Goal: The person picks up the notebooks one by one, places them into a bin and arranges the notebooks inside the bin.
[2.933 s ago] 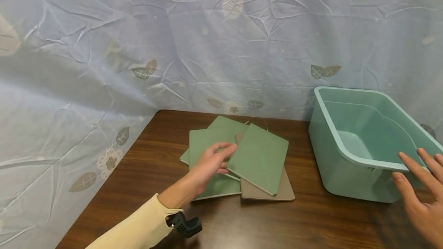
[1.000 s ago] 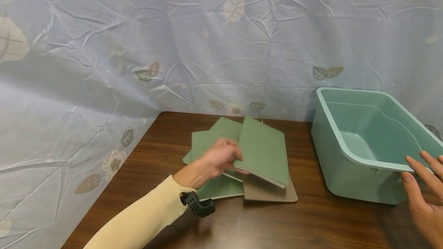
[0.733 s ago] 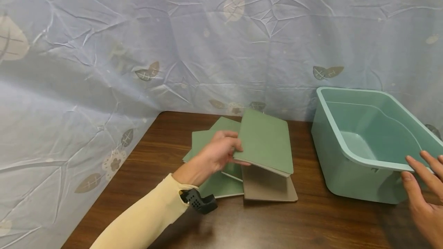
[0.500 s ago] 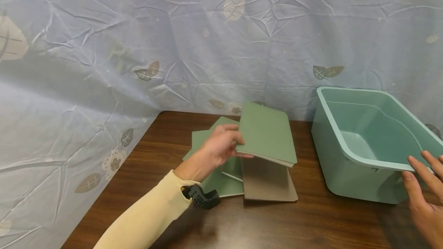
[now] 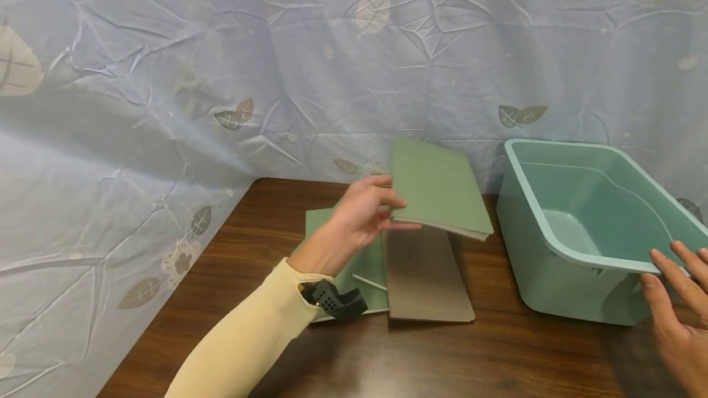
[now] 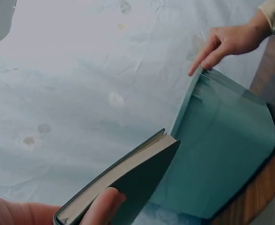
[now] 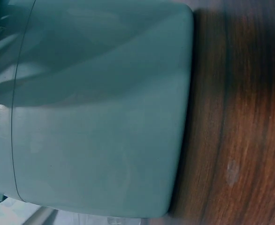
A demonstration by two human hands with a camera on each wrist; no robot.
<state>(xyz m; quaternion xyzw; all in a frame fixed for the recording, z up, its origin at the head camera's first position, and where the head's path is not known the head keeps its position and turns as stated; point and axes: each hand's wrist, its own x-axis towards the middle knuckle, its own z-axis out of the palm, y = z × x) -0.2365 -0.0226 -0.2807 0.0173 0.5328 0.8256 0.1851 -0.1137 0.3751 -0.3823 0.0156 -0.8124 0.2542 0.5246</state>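
Note:
My left hand (image 5: 359, 214) grips a green notebook (image 5: 442, 189) by its left edge, thumb on the cover and fingers beneath. The notebook is raised and tilted above the pile. Its page edges face the camera in the left wrist view, where the thumb presses on the dark cover (image 6: 149, 180). Under it lie a brown notebook (image 5: 428, 287) and several green notebooks (image 5: 374, 263), partly hidden by the hand. At the right, my right hand (image 5: 683, 324) rests its extended fingers at the near rim of a teal plastic bin (image 5: 570, 284).
The bin stands on the dark wooden table (image 5: 420, 361), to the right of the notebooks; its inside shows no contents. A pale blue patterned cloth (image 5: 332, 66) hangs behind and along the left. The bin's wall (image 7: 100, 131) fills most of the right wrist view.
My left hand has taken hold of the top green notebook and lifted it up and to the right, uncovering more of the brown one. The right hand has stayed at the bin's rim.

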